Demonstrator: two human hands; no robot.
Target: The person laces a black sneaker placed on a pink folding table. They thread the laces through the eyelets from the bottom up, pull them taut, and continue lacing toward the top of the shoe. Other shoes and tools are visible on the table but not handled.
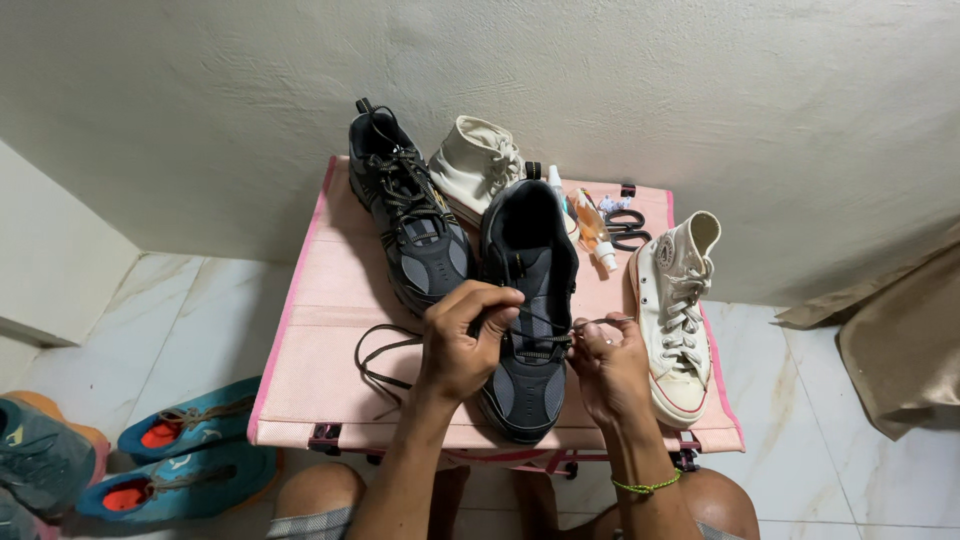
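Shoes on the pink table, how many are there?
4. A laced black shoe at back left, a cream high-top behind, the black shoe between both hands, and a white high-top at right.

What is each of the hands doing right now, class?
Left hand: closed, pinching the dark lace over the black shoe.
Right hand: closed, pinching the lace's other end beside the same shoe.

Black shoe (527,300) – matt mesh; pink table (320,330) – cloth; floor (180,320) – glossy marble.
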